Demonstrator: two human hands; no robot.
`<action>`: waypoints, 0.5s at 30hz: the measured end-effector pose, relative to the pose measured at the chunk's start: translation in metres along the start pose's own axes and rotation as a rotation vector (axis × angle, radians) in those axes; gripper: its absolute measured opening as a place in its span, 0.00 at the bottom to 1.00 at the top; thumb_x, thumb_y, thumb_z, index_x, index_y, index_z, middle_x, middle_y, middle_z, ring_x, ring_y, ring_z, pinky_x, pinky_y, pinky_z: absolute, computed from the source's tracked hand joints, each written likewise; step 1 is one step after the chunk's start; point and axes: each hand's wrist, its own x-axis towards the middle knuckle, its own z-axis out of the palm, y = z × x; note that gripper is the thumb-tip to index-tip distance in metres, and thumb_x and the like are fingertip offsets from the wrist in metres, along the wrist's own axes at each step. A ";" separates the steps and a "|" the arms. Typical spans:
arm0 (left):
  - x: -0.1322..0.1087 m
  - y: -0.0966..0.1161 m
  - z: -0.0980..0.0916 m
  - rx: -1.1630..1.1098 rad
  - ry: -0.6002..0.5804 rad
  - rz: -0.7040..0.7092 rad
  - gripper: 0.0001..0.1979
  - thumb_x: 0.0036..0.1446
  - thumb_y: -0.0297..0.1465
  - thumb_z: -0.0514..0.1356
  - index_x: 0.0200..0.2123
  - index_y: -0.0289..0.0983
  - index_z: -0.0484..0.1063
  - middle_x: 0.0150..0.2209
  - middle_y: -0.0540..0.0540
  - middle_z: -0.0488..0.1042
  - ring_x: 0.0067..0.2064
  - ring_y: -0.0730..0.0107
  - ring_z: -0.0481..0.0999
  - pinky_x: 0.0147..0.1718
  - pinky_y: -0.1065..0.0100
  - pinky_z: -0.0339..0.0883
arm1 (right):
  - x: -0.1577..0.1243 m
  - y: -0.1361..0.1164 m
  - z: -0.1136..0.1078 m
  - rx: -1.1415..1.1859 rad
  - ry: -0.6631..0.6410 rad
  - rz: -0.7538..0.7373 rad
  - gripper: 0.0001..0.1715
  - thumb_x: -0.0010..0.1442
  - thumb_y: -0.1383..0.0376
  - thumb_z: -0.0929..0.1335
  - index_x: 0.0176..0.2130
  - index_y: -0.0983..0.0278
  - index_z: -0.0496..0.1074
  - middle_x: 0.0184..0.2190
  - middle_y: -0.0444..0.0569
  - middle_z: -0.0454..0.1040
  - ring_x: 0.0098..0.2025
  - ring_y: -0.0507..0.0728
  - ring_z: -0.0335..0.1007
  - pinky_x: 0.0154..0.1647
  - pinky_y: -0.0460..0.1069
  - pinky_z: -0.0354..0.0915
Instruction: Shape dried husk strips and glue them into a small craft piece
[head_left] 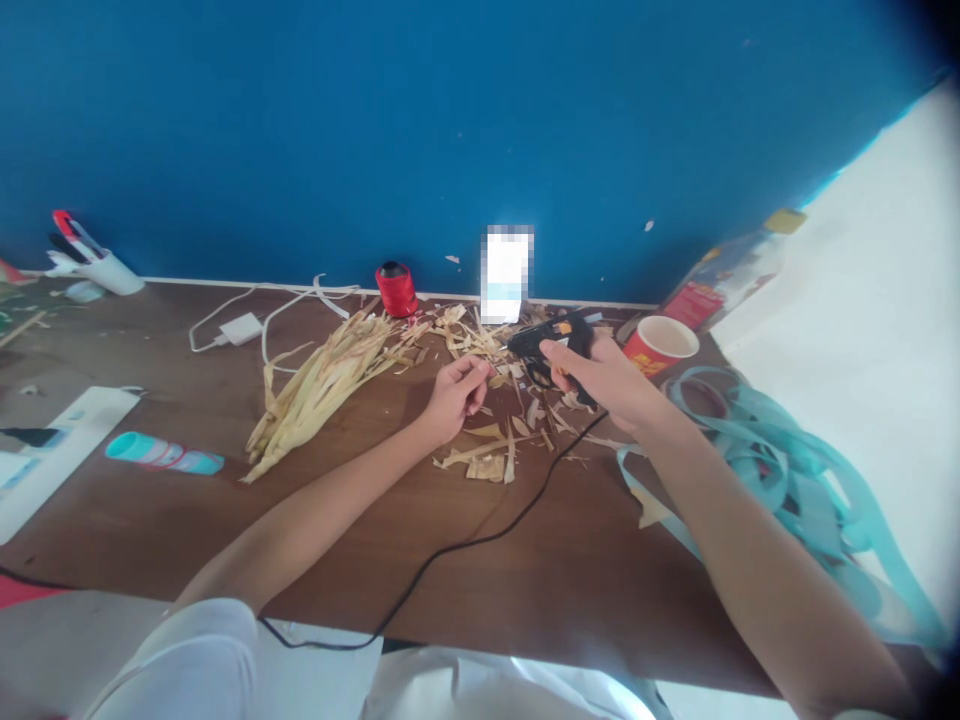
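Note:
My right hand (596, 368) is wrapped round a black glue gun (531, 340), whose nozzle points left toward my other hand. A black cord (480, 540) runs across the table toward its front edge. My left hand (456, 395) is closed in a pinch just left of the nozzle; what its fingertips hold is too small to make out. Around and beneath both hands lie scattered dry husk scraps (487, 467). A bundle of pale corn husks (319, 395) rests to the left of my left hand. Dark rounded loops (538, 374) show partly under the glue gun.
Along the blue wall stand a red thread spool (396, 292) and a bright, blurred upright panel (504, 280). A red paper cup (658, 345), plastic bottle (712, 285) and tangled teal ribbon (787, 450) sit right. Left are a white charger (240, 328), teal tube (165, 455) and power strip (71, 450).

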 end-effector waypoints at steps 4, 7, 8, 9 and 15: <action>-0.001 0.001 0.001 0.016 0.008 -0.009 0.15 0.53 0.42 0.62 0.30 0.35 0.67 0.13 0.57 0.59 0.14 0.83 0.54 0.14 0.76 0.43 | 0.000 0.001 0.001 -0.016 -0.023 0.001 0.30 0.59 0.45 0.63 0.19 0.63 0.60 0.18 0.45 0.63 0.23 0.50 0.56 0.28 0.49 0.55; -0.001 0.002 0.002 0.023 0.010 -0.010 0.16 0.53 0.43 0.62 0.30 0.35 0.67 0.13 0.57 0.60 0.14 0.83 0.54 0.14 0.77 0.43 | -0.001 0.000 0.000 -0.003 -0.032 0.009 0.30 0.59 0.44 0.63 0.19 0.63 0.59 0.17 0.44 0.61 0.23 0.50 0.55 0.27 0.49 0.54; -0.001 0.002 0.002 0.023 0.010 -0.008 0.16 0.53 0.42 0.62 0.30 0.35 0.67 0.13 0.57 0.60 0.14 0.83 0.54 0.14 0.77 0.42 | -0.001 0.000 0.000 0.003 -0.032 0.015 0.30 0.59 0.44 0.63 0.20 0.63 0.58 0.17 0.44 0.61 0.22 0.50 0.54 0.26 0.49 0.54; -0.001 0.002 0.002 0.023 0.010 -0.006 0.16 0.53 0.42 0.62 0.30 0.35 0.67 0.13 0.56 0.60 0.14 0.83 0.54 0.14 0.76 0.42 | -0.001 0.001 0.000 0.010 -0.030 0.021 0.29 0.59 0.44 0.63 0.20 0.62 0.58 0.17 0.43 0.60 0.22 0.50 0.54 0.25 0.48 0.54; -0.001 0.001 0.001 0.023 0.007 -0.007 0.15 0.53 0.42 0.62 0.29 0.35 0.67 0.13 0.57 0.60 0.14 0.83 0.54 0.14 0.76 0.43 | -0.001 0.002 0.001 0.046 -0.028 0.024 0.27 0.58 0.44 0.65 0.22 0.62 0.59 0.18 0.43 0.60 0.22 0.50 0.53 0.24 0.48 0.54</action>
